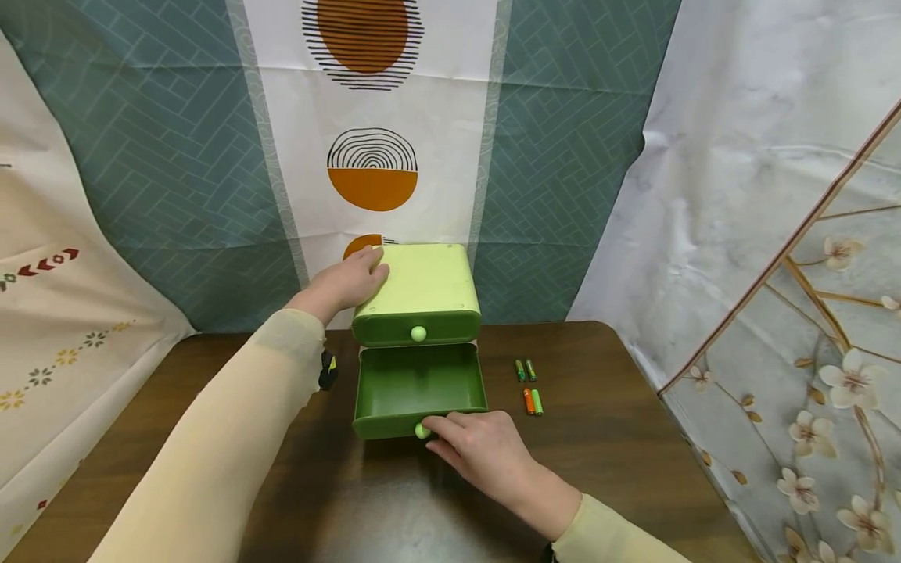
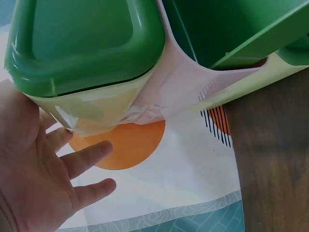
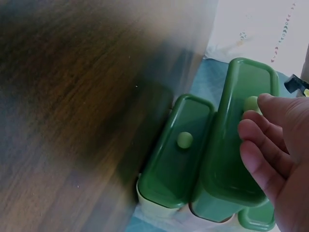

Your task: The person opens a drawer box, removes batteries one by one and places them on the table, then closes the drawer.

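A drawer cabinet [image 1: 422,277] with a pale yellow-green top and green drawer fronts stands at the back of the table. My left hand [image 1: 348,283] rests at the top's left edge, its fingers spread along the side in the left wrist view. The middle drawer [image 1: 422,381] is pulled out and shows a bare green inside. My right hand [image 1: 482,450] pinches this drawer's round light green knob [image 1: 421,431] between thumb and fingers. Above it, the top drawer [image 1: 390,330] is closed; in the right wrist view the bottom drawer [image 3: 258,217] is mostly hidden.
Right of the cabinet lie several small batteries: dark green ones [image 1: 520,371] behind, an orange one [image 1: 529,402] and a light green one [image 1: 537,402] nearer. A small black and yellow object [image 1: 328,371] shows beside my left sleeve. A patterned cloth [image 1: 563,172] hangs behind the brown table [image 1: 598,438].
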{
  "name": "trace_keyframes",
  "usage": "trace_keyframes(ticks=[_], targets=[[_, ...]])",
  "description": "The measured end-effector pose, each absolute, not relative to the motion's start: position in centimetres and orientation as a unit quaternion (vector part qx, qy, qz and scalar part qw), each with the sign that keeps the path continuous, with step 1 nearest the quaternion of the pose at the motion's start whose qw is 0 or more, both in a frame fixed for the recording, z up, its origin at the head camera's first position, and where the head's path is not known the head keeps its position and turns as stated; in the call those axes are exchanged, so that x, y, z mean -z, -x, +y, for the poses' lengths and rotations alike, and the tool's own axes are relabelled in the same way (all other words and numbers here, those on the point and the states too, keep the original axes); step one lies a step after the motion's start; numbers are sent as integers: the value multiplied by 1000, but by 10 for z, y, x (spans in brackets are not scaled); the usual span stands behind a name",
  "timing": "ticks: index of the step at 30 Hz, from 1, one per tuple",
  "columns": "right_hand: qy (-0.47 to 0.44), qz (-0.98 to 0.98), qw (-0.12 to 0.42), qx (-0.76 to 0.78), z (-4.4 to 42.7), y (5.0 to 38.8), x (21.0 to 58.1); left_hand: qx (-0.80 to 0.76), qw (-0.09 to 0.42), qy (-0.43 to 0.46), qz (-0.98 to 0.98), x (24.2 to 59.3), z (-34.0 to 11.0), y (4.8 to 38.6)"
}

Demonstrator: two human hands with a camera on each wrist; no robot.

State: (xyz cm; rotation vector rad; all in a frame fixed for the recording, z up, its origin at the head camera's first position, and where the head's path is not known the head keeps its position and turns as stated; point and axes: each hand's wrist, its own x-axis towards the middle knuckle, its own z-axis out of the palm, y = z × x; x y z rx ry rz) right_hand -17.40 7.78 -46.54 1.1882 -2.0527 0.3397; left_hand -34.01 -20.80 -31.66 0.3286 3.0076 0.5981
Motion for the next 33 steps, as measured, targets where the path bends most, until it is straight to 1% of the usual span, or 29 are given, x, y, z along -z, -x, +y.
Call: trace_keyframes(ticks=[7,18,26,33], targets=[[-463,-798,367,-122,75,176,469,-204,28,-110,972,315,-204,338],[-462,-790,390,-98,70,178,474,-190,18,-100,977,319,-202,339],[-465,-789,389,-104,68,180,474,-182,15,-100,978,320,-204,341],[-467,-782,401,-99,66,180,473,-183,13,-98,978,321,-205,341]])
